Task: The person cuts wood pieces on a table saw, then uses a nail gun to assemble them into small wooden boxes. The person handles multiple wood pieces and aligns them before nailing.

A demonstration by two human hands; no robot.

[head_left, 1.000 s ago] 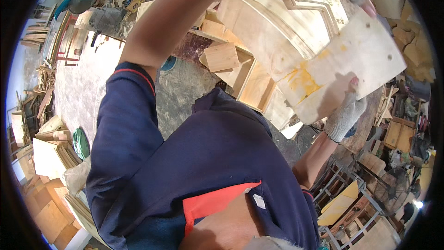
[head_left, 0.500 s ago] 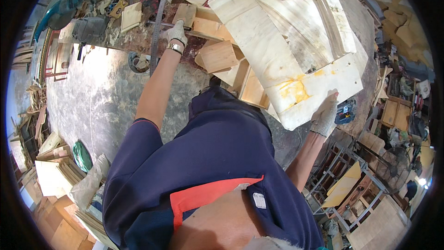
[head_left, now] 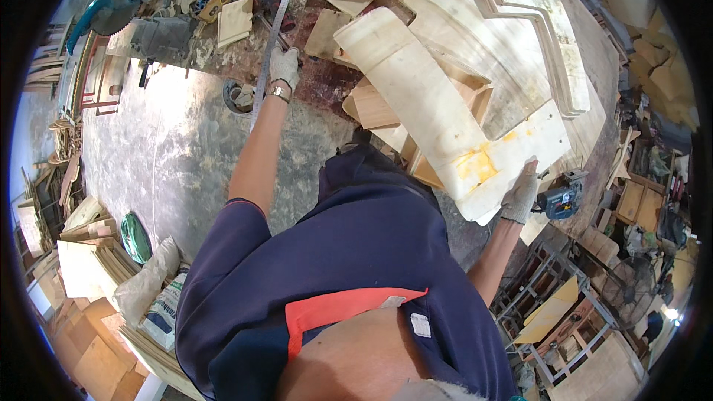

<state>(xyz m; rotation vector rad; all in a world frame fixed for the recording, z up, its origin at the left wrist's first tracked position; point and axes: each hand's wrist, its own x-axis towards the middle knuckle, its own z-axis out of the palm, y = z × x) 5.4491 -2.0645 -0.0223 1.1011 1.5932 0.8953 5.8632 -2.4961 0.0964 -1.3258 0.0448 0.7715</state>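
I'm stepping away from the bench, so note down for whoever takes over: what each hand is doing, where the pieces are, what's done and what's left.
Left hand, gloved, grips the long metal ruler lying across the cluttered workbench.
Right hand, gloved, holds the near edge of the yellow-stained plywood panel, which rests on the stack of cut wood pieces.
Done: panel is on the bench, ruler in hand.
Left: ruler not yet on the panel; no marking visible.

ruler (head_left: 273, 37) on bench (head_left: 327, 85), under left hand (head_left: 283, 67) | board (head_left: 453, 134) right of it, atop stacked wood, right hand (head_left: 520, 194) at its near edge | saw (head_left: 562, 199) just right of that hand, probably on bench
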